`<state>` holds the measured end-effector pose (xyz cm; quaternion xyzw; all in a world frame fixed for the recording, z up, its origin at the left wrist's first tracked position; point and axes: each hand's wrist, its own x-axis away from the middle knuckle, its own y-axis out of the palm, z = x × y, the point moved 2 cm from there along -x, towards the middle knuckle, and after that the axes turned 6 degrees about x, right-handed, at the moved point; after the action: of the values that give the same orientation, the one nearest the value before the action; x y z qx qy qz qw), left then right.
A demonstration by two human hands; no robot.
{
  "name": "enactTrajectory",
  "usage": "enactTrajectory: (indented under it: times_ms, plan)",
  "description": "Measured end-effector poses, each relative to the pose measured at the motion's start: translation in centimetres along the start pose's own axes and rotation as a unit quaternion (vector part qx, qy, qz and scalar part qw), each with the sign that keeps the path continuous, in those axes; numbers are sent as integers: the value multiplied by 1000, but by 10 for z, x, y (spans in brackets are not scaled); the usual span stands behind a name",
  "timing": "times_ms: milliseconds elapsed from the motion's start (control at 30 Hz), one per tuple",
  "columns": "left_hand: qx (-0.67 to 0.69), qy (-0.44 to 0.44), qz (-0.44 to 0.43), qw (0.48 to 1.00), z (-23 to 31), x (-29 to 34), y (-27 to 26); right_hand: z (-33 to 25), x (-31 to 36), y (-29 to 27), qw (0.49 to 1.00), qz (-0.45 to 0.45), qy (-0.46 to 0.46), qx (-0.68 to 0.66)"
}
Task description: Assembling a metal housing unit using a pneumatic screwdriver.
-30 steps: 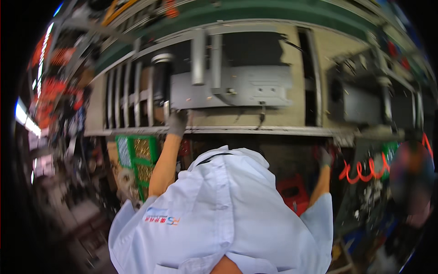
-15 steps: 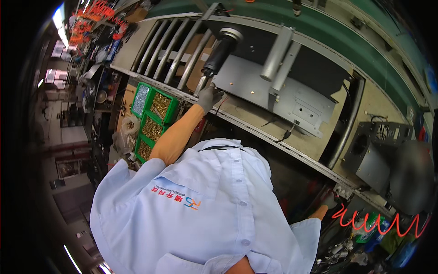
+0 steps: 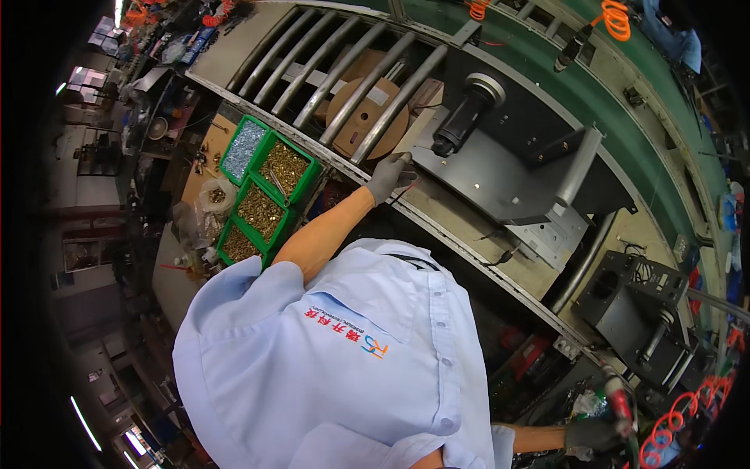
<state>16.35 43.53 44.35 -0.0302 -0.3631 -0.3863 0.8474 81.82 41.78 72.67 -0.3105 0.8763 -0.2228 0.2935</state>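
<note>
A grey-black sheet-metal housing [image 3: 469, 168] sits on the bench before me, with a black cylinder bearing a silver flange [image 3: 461, 121] on it. A silver bar [image 3: 580, 168] stands toward its right side. My left hand [image 3: 388, 178], in a grey glove, touches the housing's near left corner; its fingers are apart. Far to the lower right, my gloved right hand [image 3: 592, 433] is closed at the lower end of a red-and-black hand tool [image 3: 617, 399]. The right fingers are partly hidden.
Metal rollers [image 3: 312, 70] fill the bench left of the housing, over a brown cardboard reel [image 3: 391, 125]. Green bins [image 3: 269, 117] of screws stand nearer me. A second black housing [image 3: 625, 313] is at right, near a red coiled hose [image 3: 676, 422].
The housing has shifted right along the bench with my left hand, uncovering more rollers and the reel. My right hand has moved farther right and down with the red coil.
</note>
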Motion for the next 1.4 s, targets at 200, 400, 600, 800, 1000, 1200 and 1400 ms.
enactTrajectory:
  times_ms: [200,400,600,800,1000,1200,1400]
  plan:
    - [3,47,-87,995,-4,-8,-24,-226,61,92,887,-61,-181,-421]
    - [-45,97,-51,993,29,13,-100,-343,179,226,585,-487,-95,-641]
    - [-209,239,184,930,37,21,-240,-428,260,340,595,-575,-52,-559]
    - [-354,194,305,863,47,18,-336,-450,313,426,549,-663,-66,-505]
    - [-453,108,342,816,66,-1,-340,-456,341,419,551,-695,-166,-432]
    - [-506,-19,330,797,68,-39,-354,-454,345,428,544,-715,-132,-420]
    - [-450,31,352,820,53,-53,-358,-455,334,427,566,-692,-145,-423]
